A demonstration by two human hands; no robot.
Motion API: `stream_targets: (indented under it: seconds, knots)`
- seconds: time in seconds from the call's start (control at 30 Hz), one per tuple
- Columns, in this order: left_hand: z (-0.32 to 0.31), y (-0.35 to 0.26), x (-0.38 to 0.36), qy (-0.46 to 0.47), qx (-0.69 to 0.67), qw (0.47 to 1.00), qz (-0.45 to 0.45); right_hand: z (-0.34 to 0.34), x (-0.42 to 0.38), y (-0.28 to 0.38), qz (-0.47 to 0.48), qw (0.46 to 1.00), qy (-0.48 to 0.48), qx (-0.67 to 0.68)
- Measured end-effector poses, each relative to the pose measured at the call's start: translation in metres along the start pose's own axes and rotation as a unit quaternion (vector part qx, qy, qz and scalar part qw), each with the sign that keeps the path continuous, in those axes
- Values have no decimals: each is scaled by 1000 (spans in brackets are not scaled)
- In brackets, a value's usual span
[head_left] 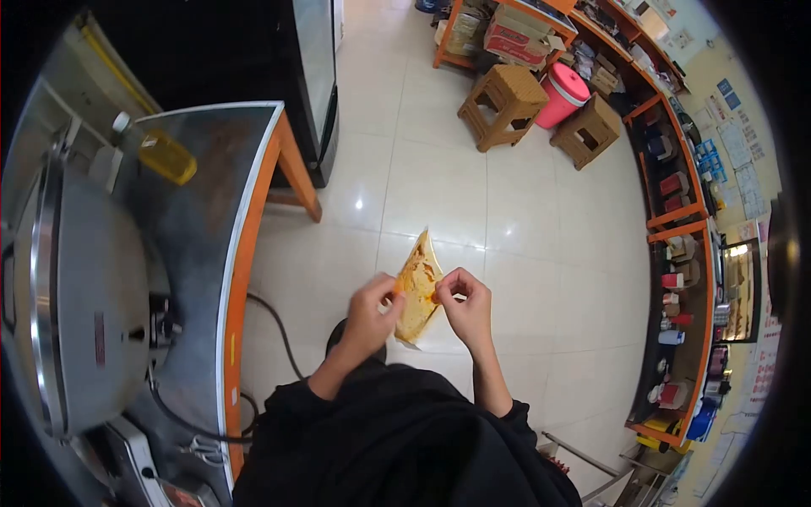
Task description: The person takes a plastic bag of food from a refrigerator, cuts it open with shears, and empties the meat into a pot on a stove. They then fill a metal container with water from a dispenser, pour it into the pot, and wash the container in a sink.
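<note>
Between my two hands, over the tiled floor, is a yellowish, brown-marked bag with a pointed upper end. It looks like a flat plastic bag with something smeared or browned inside. My left hand is at its left edge, fingers curled and pinched together. At the right edge my right hand pinches with thumb and forefinger, a small orange bit showing at the fingertips. What exactly each fingertip grips is too small to tell.
A metal-topped table with a large grey lidded appliance, an oil bottle and scissors stands left. Woven stools, a pink bucket and orange-framed shelves are at the right. A hose hangs beside the table.
</note>
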State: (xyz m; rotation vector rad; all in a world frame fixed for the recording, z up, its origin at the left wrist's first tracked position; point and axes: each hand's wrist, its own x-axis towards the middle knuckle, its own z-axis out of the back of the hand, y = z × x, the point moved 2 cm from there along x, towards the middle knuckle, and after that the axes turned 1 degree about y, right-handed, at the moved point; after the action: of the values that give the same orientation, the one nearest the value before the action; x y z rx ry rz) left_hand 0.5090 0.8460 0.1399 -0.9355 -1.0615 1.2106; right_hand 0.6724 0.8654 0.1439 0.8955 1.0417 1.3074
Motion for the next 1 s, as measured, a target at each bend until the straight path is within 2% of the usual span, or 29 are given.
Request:
stream_targets:
  seconds: [0.03, 0.13, 0.17, 0.27, 0.37, 0.47, 0.57, 0.7, 0.83, 0.97, 1.0]
  knots:
    - [9, 1, 30, -5, 1, 1000, 9, 5, 25, 9, -2, 1000, -15, 13]
    - [24, -3, 119, -29, -10, 998, -57, 22, 94, 18, -26, 997, -22, 69]
    - [28, -2, 143, -12, -5, 998, -62, 25, 114, 21, -29, 994, -23, 103]
    - [21, 15, 218, 14, -189, 981, -38, 34, 180, 26, -8, 985, -29, 170]
    - [16, 24, 296, 31, -286, 955, 68, 46, 254, 31, 3, 977, -41, 210]
    - [5, 55, 380, 31, -326, 939, 106, 58, 339, 29, 13, 970, -37, 238]
    - [-14, 82, 471, 17, -301, 947, 107, 74, 436, 30, 25, 970, -33, 241]
    - [-16, 50, 585, 15, -237, 969, 76, 80, 556, 61, 46, 974, 16, 221]
    - [9, 58, 682, -84, -187, 978, 27, 67, 673, 91, 45, 968, 72, 235]
    - [23, 85, 795, -208, -308, 928, -18, 39, 787, 92, 32, 962, 122, 242]
    - [27, 95, 826, -215, -335, 917, -16, 29, 818, 91, 31, 961, 129, 244]
